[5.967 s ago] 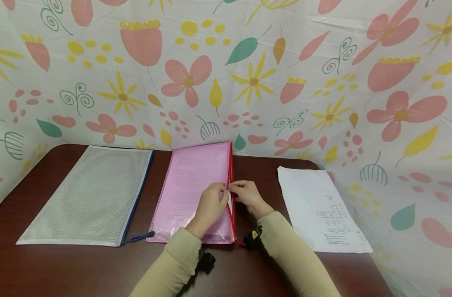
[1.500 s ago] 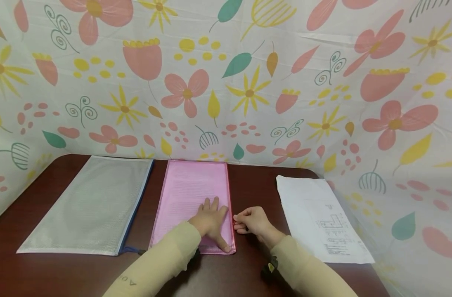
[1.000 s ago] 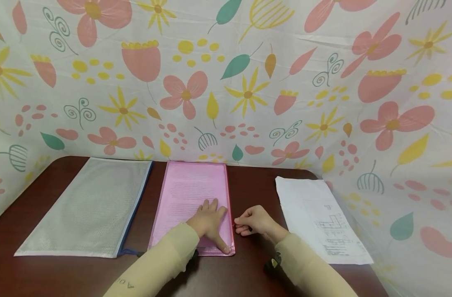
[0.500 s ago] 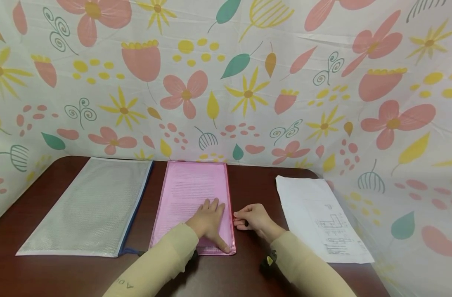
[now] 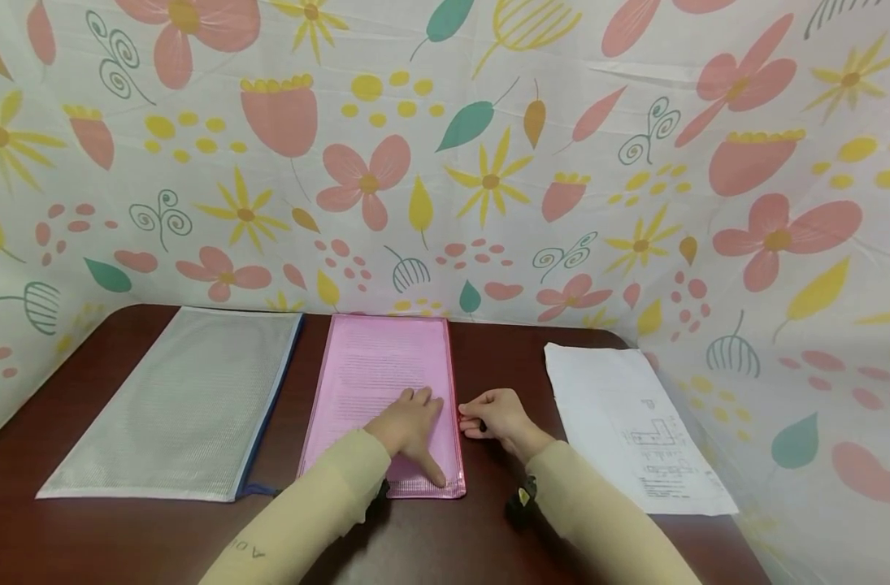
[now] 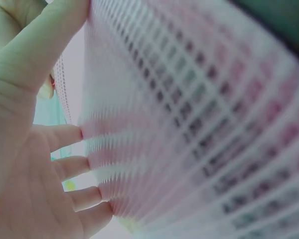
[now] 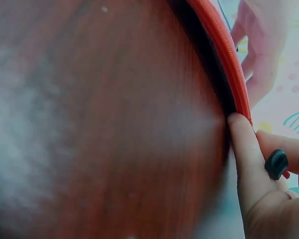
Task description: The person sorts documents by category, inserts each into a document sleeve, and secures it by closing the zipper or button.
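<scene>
A pink mesh zip pouch (image 5: 371, 357) lies flat on the table, printed text showing through it. My left hand (image 5: 408, 428) rests on its lower right part with fingers and thumb spread; in the left wrist view the fingertips (image 6: 97, 211) press on the mesh. Along the pouch's right side runs a red zipper (image 7: 224, 50). My right hand (image 5: 499, 418) pinches at that zipper, thumb and forefinger meeting at the edge. A black cord end (image 7: 276, 164) hangs by the right fingers. The zipper slider itself is hidden in the grip.
To the left lies a grey mesh zip pouch (image 5: 181, 406) with a blue zipper edge and a blue cord (image 5: 258, 489). On the right are white paper sheets (image 5: 627, 422) with a printed drawing. A flowered cloth (image 5: 371, 179) hangs behind the dark wooden table (image 5: 445, 544).
Six seconds ago both hands pinched the pouch's gaping right edge; now that edge lies flat and the left hand presses the pouch. Lately the right hand has slid slightly away along the zipper.
</scene>
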The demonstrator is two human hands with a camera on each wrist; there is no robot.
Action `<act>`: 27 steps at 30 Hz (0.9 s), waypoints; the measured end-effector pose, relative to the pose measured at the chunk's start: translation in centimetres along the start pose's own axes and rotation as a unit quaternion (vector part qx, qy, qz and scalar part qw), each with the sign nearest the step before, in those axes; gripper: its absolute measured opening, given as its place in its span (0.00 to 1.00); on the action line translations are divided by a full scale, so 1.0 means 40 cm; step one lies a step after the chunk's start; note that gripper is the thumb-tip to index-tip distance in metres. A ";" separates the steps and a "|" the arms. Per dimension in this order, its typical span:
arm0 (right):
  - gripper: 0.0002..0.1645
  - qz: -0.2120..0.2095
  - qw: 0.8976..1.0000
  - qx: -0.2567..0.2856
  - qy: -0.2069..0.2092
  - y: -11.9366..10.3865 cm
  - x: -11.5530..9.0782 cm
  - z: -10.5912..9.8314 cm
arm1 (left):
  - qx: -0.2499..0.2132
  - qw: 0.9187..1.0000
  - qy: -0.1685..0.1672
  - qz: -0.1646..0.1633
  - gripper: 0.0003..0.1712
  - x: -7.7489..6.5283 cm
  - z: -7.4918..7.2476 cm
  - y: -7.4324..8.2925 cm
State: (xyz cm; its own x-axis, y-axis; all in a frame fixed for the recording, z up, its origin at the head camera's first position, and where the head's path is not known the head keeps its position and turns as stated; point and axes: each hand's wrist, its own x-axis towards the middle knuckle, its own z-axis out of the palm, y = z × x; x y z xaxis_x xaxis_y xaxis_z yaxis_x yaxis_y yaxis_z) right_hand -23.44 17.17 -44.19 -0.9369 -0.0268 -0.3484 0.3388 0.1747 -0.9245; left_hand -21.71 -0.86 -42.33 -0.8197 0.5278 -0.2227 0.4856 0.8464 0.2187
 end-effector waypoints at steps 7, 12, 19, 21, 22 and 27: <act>0.10 0.002 1.000 -0.011 0.010 -0.014 0.015 0.003 | -0.015 1.000 -0.005 -0.002 0.74 0.001 -0.006 -0.006; 0.11 0.004 1.000 -0.019 0.013 -0.019 0.023 0.004 | -0.027 1.000 -0.009 -0.006 0.73 0.003 -0.007 -0.009; 0.10 -0.002 1.000 -0.020 0.018 -0.019 0.037 0.001 | -0.047 0.999 -0.014 -0.012 0.72 0.005 -0.012 -0.011; 0.11 -0.004 1.000 -0.021 0.023 -0.021 0.041 0.000 | -0.047 0.999 -0.015 -0.011 0.71 0.006 -0.011 -0.009; 0.11 -0.005 0.999 -0.023 0.027 -0.022 0.042 -0.001 | -0.046 0.999 -0.016 -0.009 0.72 0.007 -0.009 -0.008; 0.11 -0.009 0.999 -0.030 0.040 -0.025 0.047 -0.007 | -0.057 0.998 -0.021 -0.008 0.70 0.003 -0.008 0.001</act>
State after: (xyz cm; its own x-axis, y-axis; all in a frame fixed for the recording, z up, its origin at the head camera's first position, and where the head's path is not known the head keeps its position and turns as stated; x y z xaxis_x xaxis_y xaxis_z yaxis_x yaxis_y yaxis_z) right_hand -25.57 17.22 -43.88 -0.9472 0.0483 -0.3169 0.3192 0.2344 -0.9182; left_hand -21.90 -0.78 -42.04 -0.8121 0.5193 -0.2661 0.4334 0.8422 0.3208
